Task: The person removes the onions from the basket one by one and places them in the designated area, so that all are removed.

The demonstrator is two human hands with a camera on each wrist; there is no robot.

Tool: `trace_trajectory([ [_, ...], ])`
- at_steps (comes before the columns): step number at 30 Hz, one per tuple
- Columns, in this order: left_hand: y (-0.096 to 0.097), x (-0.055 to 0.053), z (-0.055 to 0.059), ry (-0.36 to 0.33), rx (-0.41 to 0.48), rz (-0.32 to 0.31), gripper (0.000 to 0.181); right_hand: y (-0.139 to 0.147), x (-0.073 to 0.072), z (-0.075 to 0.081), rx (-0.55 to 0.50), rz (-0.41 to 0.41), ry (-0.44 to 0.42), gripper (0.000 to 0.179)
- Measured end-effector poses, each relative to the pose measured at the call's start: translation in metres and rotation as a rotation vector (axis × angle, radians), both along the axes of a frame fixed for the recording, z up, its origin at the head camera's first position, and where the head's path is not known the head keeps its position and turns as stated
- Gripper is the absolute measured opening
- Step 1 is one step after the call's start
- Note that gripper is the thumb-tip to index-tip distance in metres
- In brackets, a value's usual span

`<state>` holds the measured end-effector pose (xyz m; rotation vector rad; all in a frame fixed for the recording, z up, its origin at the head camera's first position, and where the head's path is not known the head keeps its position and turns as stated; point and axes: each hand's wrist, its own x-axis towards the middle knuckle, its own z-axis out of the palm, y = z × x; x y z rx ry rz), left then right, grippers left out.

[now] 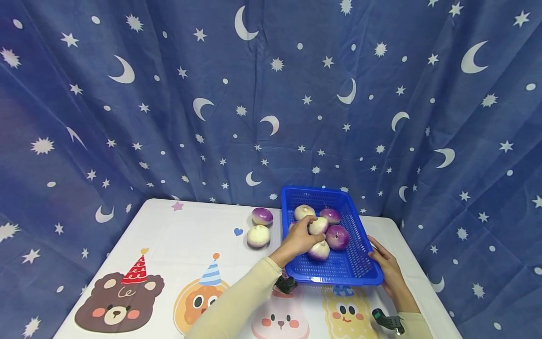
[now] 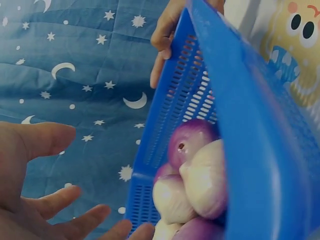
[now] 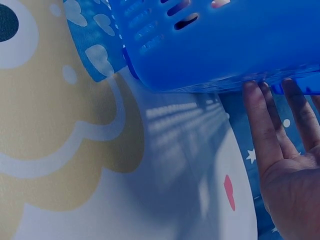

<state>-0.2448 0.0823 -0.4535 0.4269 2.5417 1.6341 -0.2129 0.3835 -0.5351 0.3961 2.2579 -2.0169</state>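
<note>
Several purple-and-white onions (image 1: 337,237) lie heaped in a blue plastic basket (image 1: 330,281) with slotted walls. My left hand (image 1: 299,237) is over the basket, thumb and fingers spread around a pale onion (image 1: 319,225) in the head view. In the left wrist view the spread left hand (image 2: 30,185) has nothing between thumb and fingers, and the onions (image 2: 206,180) are to its right. At the basket's right side, my right hand (image 1: 387,268) holds the rim. In the right wrist view its fingers (image 3: 262,125) reach up against the outer wall, and slotted light falls on the tablecloth below.
Left of the basket, a purple onion (image 1: 262,216) and a white one (image 1: 258,236) rest on the white tablecloth (image 1: 203,221), which carries cartoon prints. A blue curtain (image 1: 211,141) with moons and stars hangs behind the table.
</note>
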Motion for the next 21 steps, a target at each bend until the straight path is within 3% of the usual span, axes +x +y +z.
trace_trajectory([
  [6, 0.009, -0.001, -0.009, -0.016, 0.024, -0.005, 0.063, 0.000, 0.000, -0.001, -0.006, -0.002, -0.001, 0.061],
  [12, 0.017, -0.002, -0.013, -0.028, -0.021, 0.025, 0.069, 0.002, -0.002, 0.000, 0.008, 0.003, 0.010, 0.062],
  [21, 0.028, 0.001, -0.028, -0.077, -0.111, 0.014, 0.080, 0.001, 0.000, -0.003, -0.004, -0.025, 0.000, 0.061],
])
